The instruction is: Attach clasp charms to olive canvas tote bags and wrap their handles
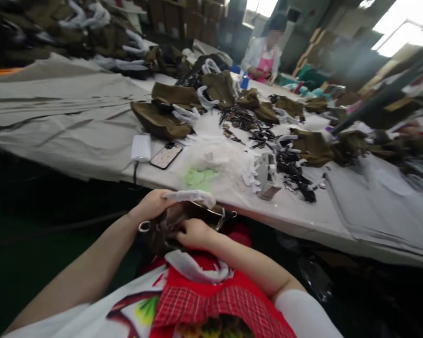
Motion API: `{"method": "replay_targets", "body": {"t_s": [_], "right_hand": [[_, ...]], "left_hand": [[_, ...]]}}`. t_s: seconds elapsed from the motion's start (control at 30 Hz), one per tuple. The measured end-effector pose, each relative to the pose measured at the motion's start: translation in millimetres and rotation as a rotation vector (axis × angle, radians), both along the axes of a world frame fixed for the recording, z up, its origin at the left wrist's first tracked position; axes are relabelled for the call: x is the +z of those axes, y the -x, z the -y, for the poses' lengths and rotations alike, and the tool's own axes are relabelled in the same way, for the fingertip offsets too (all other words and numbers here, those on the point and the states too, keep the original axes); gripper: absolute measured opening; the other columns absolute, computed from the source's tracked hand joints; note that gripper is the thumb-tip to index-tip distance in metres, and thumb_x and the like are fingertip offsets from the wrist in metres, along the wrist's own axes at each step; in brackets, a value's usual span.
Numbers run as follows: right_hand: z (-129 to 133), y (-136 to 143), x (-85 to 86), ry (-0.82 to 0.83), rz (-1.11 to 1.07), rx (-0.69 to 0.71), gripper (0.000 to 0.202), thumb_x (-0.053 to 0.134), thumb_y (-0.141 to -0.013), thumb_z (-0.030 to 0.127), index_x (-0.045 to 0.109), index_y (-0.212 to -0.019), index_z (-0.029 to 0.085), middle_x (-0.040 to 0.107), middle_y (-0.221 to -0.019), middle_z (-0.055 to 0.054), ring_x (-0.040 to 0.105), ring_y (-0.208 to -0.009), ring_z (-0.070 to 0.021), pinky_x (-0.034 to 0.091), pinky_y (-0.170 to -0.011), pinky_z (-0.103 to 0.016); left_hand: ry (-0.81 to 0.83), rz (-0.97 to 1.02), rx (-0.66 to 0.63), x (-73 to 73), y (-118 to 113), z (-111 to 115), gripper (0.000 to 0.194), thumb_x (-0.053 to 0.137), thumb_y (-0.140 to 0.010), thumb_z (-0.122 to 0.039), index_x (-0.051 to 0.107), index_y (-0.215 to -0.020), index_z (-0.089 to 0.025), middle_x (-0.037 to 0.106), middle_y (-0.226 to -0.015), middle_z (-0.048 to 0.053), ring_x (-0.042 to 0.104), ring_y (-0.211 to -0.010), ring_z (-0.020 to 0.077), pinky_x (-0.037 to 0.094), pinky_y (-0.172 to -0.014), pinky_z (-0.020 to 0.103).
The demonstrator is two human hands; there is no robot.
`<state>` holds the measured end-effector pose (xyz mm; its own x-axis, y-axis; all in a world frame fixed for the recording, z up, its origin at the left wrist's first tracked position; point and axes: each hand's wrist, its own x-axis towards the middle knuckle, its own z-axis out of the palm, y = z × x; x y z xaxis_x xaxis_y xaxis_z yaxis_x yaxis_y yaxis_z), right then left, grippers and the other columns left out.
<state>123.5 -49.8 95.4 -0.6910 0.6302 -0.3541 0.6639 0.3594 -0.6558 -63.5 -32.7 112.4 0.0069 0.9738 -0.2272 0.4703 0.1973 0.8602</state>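
A dark-brown fabric bag with metal rings and white-wrapped handles (159, 235) sits mouth-up, somewhat tilted, against the wearer's lap, just off the near edge of the white-covered worktop (296, 217). The left hand (153, 206), at the bag's 10 o'clock, has its fingers closed on the rim beside the upper handle. The right hand (196, 234) reaches into the mouth from 4 o'clock, fingers curled near the lining; whether they pinch it, I cannot tell.

The step in hand looks like handling the bag's inside by touch. The next move seems to call for a steady left hold, the mouth kept spread, and the right fingers free of the lower handle.

From the bag, a patterned phone (166, 155) lies at 11 o'clock, a grey-and-white device (267, 174) at 2 o'clock, and a heap of black straps with metal clips (296, 176) beyond it.
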Motion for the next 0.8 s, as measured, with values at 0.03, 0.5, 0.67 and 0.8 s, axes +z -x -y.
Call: {"method": "replay_targets", "body": {"t_s": [0.03,0.5,0.67,0.8], "right_hand": [[-4,-1,-6.8,-0.002,-0.043,-0.108,0.019,0.059,-0.084,0.026,0.072,-0.093,0.015,0.075,-0.091,-0.009,0.069,-0.084,-0.0235,0.053,-0.071,-0.030],[-3,19,-19.0,0.746,-0.298,-0.412,0.016,0.060,-0.076,0.010,0.060,-0.061,0.015,0.055,-0.052,0.004,0.043,-0.039,-0.0068,0.033,-0.039,-0.018],[1,18,-12.9,0.185,-0.133,-0.203,0.010,0.061,-0.080,0.022,0.069,-0.075,0.016,0.066,-0.067,-0.002,0.059,-0.057,-0.0143,0.045,-0.054,-0.023],[-9,7,-2.6,-0.322,0.075,-0.143,0.021,0.055,-0.084,0.025,0.074,-0.082,0.016,0.073,-0.082,-0.011,0.066,-0.074,-0.0219,0.048,-0.068,-0.030]], "left_hand": [[0.034,0.010,0.011,-3.1,2,2,0.031,0.068,-0.068,-0.048,0.068,-0.061,-0.017,0.063,-0.057,-0.001,0.056,-0.060,0.0171,0.040,-0.053,0.023],[0.075,0.258,0.237,-6.4,-30,14,0.032,0.068,-0.061,-0.046,0.065,-0.065,-0.015,0.053,-0.051,-0.003,0.046,-0.051,0.0129,0.035,-0.047,0.023],[0.050,0.186,0.191,-7.2,-25,12,0.032,0.068,-0.062,-0.047,0.064,-0.061,-0.015,0.055,-0.052,-0.003,0.050,-0.054,0.0136,0.037,-0.050,0.023],[0.065,0.147,0.111,-4.8,-21,8,0.036,0.068,-0.063,-0.049,0.056,-0.052,-0.017,0.049,-0.047,-0.004,0.046,-0.050,0.0121,0.033,-0.049,0.022]]}}
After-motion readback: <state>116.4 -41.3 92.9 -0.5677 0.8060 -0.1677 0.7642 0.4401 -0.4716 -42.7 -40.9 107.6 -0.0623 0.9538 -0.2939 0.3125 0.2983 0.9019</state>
